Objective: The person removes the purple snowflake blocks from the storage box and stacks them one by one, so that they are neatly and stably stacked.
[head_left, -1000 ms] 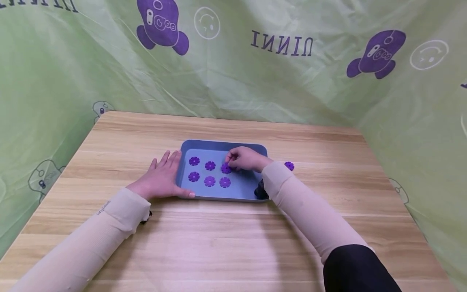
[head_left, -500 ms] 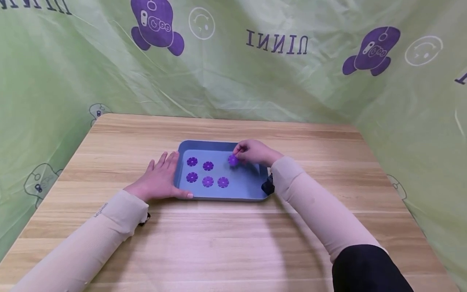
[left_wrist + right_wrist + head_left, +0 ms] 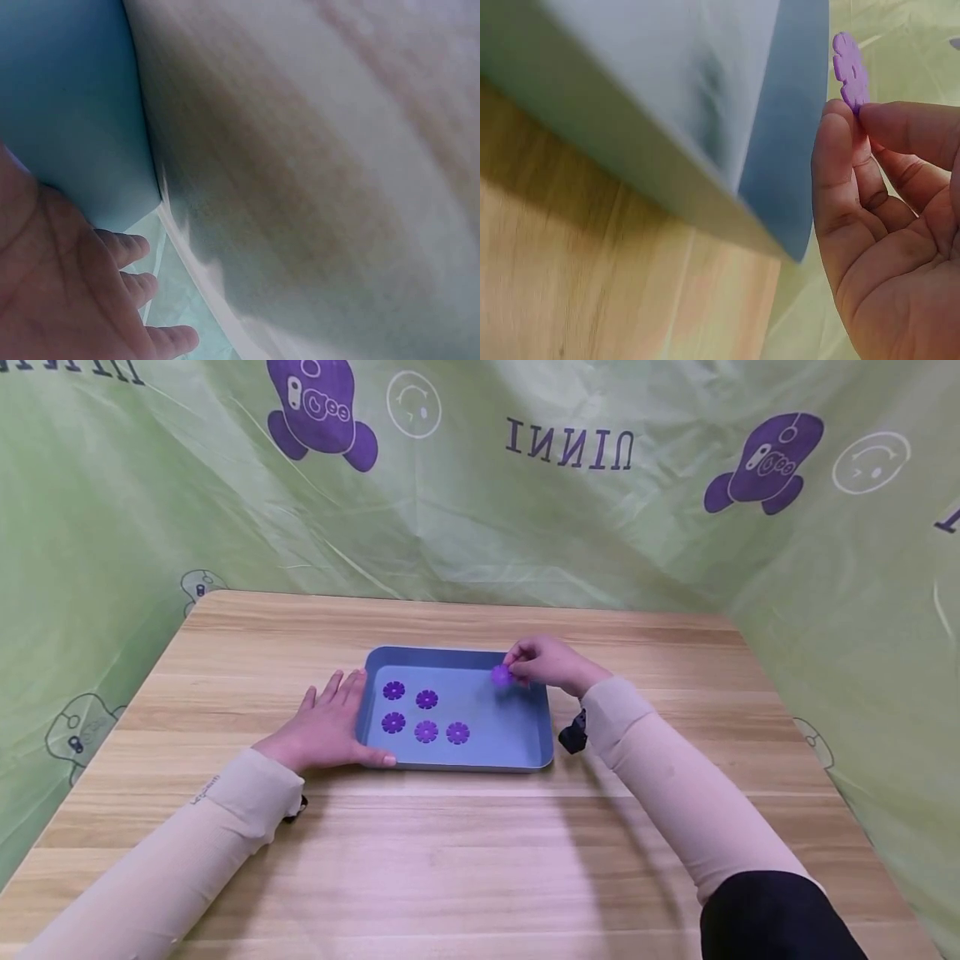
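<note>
A shallow blue-grey tray [image 3: 498, 739] lies on the wooden table. Several purple flower-shaped discs with notched rims rest flat in its left and middle part, such as one disc [image 3: 457, 732] at the end of the nearer row. My left hand [image 3: 324, 728] lies along the tray's left side, fingers spread and thumb on the near rim. Over the tray's far right corner, my right hand [image 3: 553, 664] pinches another purple notched disc [image 3: 850, 71] between thumb and fingertips, raised above the tray floor. In the left wrist view, the palm [image 3: 60, 277] is beside the tray wall.
Bare wooden table [image 3: 435, 860] surrounds the tray. A green printed cloth [image 3: 480, 527] hangs behind and at both sides. A small black device [image 3: 573, 735] on the right wrist is just outside the tray's right wall.
My right hand has lifted a purple disc from the end of the farther row and carried it right, toward the tray's far right corner. The left hand stays at the tray's left side.
</note>
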### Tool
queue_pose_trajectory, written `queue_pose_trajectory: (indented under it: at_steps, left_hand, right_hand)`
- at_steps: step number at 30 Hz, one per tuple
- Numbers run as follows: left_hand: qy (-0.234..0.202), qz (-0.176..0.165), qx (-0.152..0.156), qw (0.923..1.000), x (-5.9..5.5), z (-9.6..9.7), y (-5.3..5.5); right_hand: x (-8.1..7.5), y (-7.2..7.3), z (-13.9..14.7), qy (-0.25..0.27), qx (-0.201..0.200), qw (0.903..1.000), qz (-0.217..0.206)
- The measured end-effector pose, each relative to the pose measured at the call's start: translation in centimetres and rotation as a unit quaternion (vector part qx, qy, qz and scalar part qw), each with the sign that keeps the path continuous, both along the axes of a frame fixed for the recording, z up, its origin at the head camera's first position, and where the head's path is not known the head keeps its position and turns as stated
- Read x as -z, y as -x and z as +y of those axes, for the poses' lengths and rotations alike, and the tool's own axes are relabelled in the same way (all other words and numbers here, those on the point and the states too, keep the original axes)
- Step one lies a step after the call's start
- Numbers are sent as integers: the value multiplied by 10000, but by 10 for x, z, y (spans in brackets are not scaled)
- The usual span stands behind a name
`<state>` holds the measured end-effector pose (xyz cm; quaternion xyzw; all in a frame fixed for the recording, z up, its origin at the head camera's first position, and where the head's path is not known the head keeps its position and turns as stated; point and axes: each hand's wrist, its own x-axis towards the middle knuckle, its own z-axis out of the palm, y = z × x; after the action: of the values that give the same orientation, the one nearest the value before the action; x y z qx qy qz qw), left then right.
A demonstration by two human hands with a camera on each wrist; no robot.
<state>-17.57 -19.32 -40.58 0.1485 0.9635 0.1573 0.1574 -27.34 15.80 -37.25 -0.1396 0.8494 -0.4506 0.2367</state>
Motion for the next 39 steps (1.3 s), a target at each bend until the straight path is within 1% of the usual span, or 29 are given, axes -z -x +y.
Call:
queue_pose_trajectory:
  at_steps: [5,10,14,19,23,30,35,39]
  left_hand:
    - [8,3,3,10000,1,-1,1]
    - [-20,3,10,10000,1,-1,2]
    - [-30,6,16,10000,2,-1,2]
    - [-51,6,31,10000,1,-1,2]
    - [-58,4,33,10000,0,0,1]
    - [-45,3,8,10000,1,-2,1]
    - [-64,1,17,10000,2,-2,1]
    - [-67,9,27,10000,2,-2,1]
  right_hand:
    - [-4,0,16,74,131,9999,12]
    - [-3,0,32,72,384,9992,-63]
    - [0,-1,47,90,565,9983,-80]
    - [4,-3,66,-8,764,9970,-95]
    - [7,-5,80,-34,816,9966,-102]
    - [12,-8,98,-276,1049,9937,-275]
    - [15,-11,110,-202,1172,9920,-416]
    - [18,-13,120,-110,1233,9913,-450]
